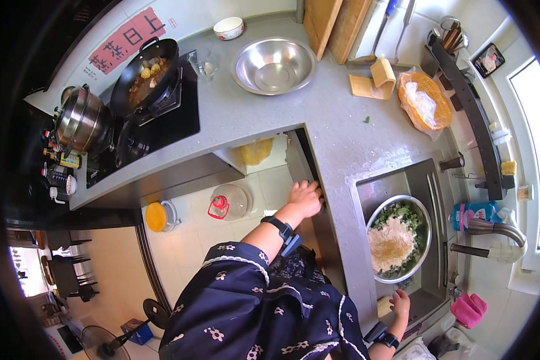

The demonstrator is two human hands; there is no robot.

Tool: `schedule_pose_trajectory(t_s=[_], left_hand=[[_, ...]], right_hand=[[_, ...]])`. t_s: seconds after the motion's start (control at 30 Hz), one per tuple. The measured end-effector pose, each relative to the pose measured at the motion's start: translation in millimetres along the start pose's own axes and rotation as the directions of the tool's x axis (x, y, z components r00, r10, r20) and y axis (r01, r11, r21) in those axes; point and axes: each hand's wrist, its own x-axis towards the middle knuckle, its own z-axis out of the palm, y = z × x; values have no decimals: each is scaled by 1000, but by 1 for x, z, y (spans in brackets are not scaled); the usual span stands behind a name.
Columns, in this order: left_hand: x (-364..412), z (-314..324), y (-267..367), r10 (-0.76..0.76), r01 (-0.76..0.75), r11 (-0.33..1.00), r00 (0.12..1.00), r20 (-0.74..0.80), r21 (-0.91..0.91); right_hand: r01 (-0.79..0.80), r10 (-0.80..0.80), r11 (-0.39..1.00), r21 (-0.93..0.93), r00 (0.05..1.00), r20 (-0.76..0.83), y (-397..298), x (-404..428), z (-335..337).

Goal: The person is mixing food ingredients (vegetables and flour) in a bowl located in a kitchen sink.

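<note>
My left hand [307,199] rests with its fingers on the edge of a cabinet door or drawer front under the counter. Over the near end of the sink [437,274] is my right hand [400,304], its fingers loosely curled; whether it holds anything cannot be told. Just beyond it in the sink stands a steel bowl [429,225] with chopped green leaves [398,213] and a heap of pale flour [390,245] on top. A pale object [384,307], partly hidden, lies beside my right hand. Both wrists wear dark bands.
A wide steel basin [274,67] sits on the counter [342,148], near an orange basket [425,101] in plastic film. A black wok [148,76] with food and a steel steamer pot [82,119] stand on the hob. On the floor is a red-capped plastic jug [231,202]. The faucet [499,229] overhangs the sink.
</note>
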Motion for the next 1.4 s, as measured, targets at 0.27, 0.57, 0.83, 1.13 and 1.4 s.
schedule_pose_trajectory(t_s=[0.27,0.57,0.83,1.13,1.4], left_hand=[[-36,-22,-77,-20,20,1000,999,45,11],[-33,-54,-174,-340,342,939,938,-71,34],[-58,-51,-201,-560,469,825,754,-343,-316],[-110,-78,-309,-774,796,605,583,-245,-15],[-96,-91,-347,-810,802,586,582,72,113]], right_hand=[[176,-179,984,-37,980,-87,-24,15,12],[451,-457,887,-98,888,-55,-146,-26,48],[485,-486,874,-35,874,-23,-177,-45,61],[544,-529,828,-137,838,131,-214,-50,74],[661,-593,680,-317,750,293,-278,-73,109]])
